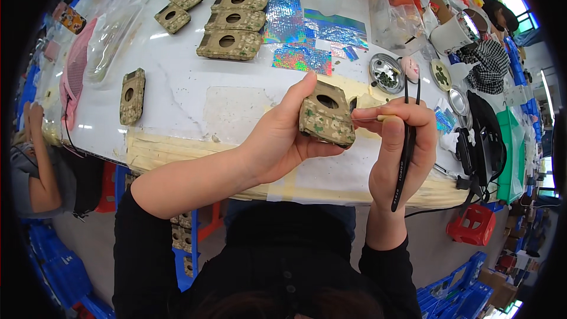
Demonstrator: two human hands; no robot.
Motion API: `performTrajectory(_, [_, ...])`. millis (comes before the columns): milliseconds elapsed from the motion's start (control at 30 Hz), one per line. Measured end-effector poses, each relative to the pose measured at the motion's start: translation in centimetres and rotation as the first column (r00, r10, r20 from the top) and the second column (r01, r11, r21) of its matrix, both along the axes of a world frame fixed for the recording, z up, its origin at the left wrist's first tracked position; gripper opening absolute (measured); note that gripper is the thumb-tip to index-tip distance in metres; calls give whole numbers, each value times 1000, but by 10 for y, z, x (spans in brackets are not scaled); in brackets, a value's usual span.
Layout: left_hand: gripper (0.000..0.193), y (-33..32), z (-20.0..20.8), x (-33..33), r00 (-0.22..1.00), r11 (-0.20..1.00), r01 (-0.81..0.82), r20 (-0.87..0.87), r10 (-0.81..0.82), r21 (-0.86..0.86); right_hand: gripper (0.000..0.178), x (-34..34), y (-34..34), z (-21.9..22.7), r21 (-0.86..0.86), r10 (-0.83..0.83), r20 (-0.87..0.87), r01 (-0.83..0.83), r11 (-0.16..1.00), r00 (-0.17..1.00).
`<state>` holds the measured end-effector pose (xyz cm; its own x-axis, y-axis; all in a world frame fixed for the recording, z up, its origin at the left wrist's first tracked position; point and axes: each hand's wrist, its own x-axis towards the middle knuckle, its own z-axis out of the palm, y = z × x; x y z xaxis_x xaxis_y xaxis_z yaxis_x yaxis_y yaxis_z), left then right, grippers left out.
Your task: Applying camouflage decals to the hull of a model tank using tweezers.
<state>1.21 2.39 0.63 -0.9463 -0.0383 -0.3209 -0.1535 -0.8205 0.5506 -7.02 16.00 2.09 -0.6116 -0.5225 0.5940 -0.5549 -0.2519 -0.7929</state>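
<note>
My left hand (pixel 276 127) is closed round a camouflage-painted toy tank hull (pixel 326 125), holding it tilted above the table, with the round hole in its top showing. My right hand (pixel 384 156) pinches a thin needle-like tool (pixel 367 119) between thumb and forefinger; its fine tip reaches the hull's right side. Whether the tip touches the hull I cannot tell. In the same hand, black tweezers (pixel 407 147) stand tucked among the fingers, points up and away from the hull. A round metal dish (pixel 378 71) with small dark green pieces sits just beyond the right hand.
Several matching hulls (pixel 230 44) stand at the back left, and a single hull (pixel 132 97) lies nearer the left. Shiny holographic sheets (pixel 302 59) lie behind my hands. A black bag (pixel 487 136) and green tray (pixel 509 153) are at right. Another person's arm (pixel 44 171) shows far left.
</note>
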Motion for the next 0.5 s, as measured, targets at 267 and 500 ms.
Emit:
performTrajectory(267, [62,-1,-1,0,1000,1000,0,-20,0,11,17,-1,0,1,21,-6,-24,7,1000,1000])
performTrajectory(500, [64,0,1,0,1000,1000,-1,0,1,10,18,2,-1,2,-47,-16,68,19,999,998])
